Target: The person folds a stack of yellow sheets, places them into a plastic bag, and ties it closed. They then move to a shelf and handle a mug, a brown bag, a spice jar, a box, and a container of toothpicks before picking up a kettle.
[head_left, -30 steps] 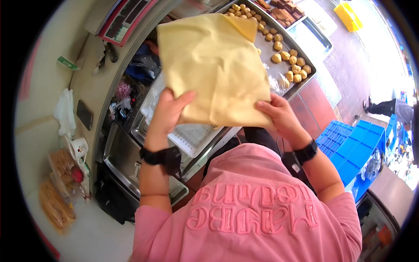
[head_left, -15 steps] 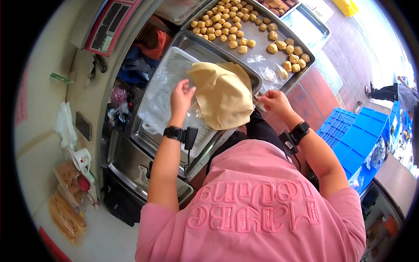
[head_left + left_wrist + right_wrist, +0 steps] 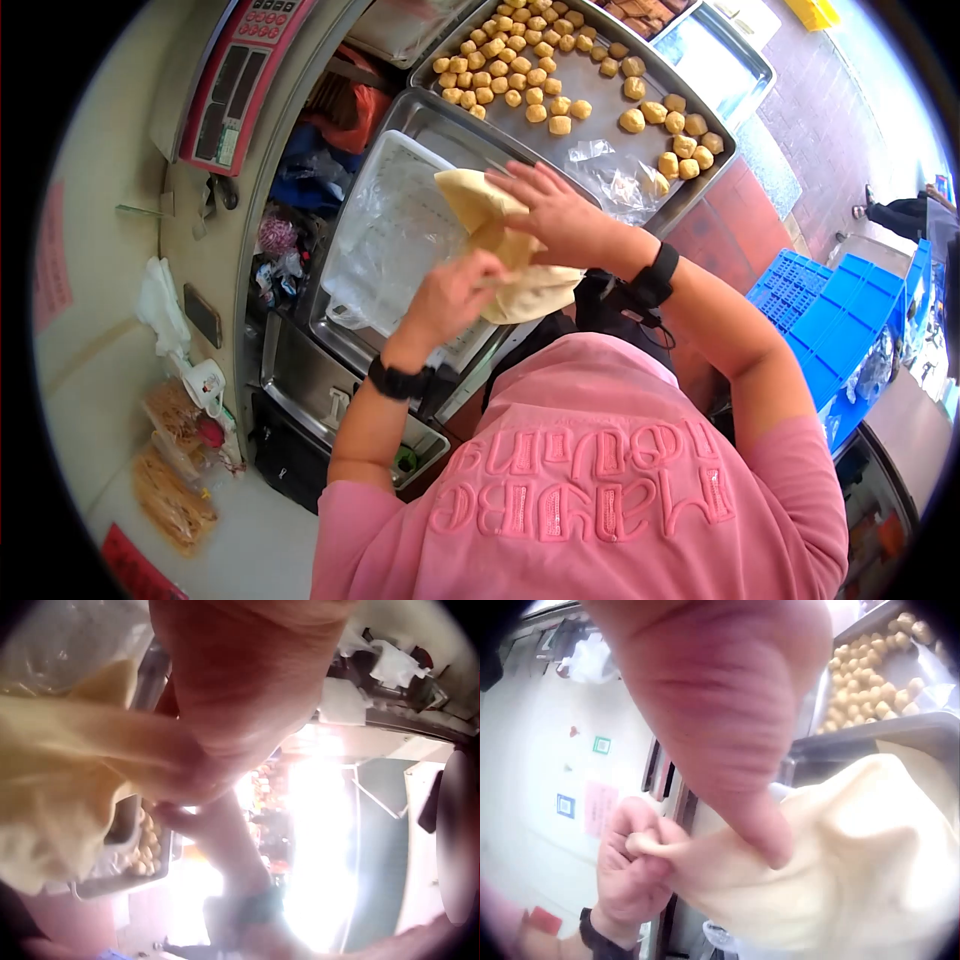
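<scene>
A thin, pale yellow sheet of dough (image 3: 535, 295) hangs folded over the near right part of a white plastic basket (image 3: 348, 235), which has clear plastic film inside. My left hand (image 3: 445, 305) pinches a corner of the sheet between thumb and curled fingers, as the right wrist view shows. My right hand (image 3: 570, 220) reaches across with its fingers straight and spread over the dough. Its thumb (image 3: 769, 836) lies against the sheet in the right wrist view, while its other fingers are hidden there.
Under the basket is a metal tray (image 3: 425, 120). A larger tray (image 3: 610, 105) behind it carries many dough balls (image 3: 495, 55) and crumpled plastic film (image 3: 610, 180). At left, a pink scale (image 3: 235, 95) and a phone (image 3: 202, 315) rest on the counter; blue crates (image 3: 845, 310) stand at right.
The dough sheet, first held up spread between both hands, has come down over the basket and folded. My left hand now pinches its corner; my right hand has moved left over it.
</scene>
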Available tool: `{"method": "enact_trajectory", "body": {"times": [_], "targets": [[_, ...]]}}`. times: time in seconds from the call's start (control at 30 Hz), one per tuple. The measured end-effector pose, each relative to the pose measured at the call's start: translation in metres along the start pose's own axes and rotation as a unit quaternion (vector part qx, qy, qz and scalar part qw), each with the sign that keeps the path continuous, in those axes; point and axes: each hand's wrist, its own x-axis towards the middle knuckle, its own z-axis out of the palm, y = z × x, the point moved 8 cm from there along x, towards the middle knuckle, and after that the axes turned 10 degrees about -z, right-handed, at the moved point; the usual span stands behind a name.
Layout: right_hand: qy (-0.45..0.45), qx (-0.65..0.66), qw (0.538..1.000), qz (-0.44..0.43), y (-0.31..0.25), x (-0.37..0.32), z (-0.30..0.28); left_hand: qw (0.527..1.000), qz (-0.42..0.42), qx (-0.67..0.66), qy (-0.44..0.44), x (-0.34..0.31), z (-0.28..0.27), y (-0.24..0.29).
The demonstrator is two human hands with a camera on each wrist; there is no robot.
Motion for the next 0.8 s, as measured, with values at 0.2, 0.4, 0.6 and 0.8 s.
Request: {"method": "enact_trajectory", "body": {"times": [0.2, 0.4, 0.6, 0.8], "targets": [[-0.13, 0.208, 0.969, 0.014, 0.002, -0.026, 0.012, 0.983, -0.119, -0.059, 0.124, -0.01, -0.051, -0.032], [-0.02, 0.17, 0.93, 0.326, 0.094, -0.04, 0.063, 0.938, -0.16, -0.247, 0.181, 0.078, -0.028, -0.16], [0.025, 0.028, 0.956, 0.292, 0.075, -0.05, 0.042, 0.924, -0.233, -0.238, 0.188, 0.076, -0.027, -0.151], [0.106, 0.041, 0.98, 0.165, 0.05, -0.012, 0.009, 0.951, -0.037, 0.151, 0.265, 0.021, -0.017, -0.049]]}}
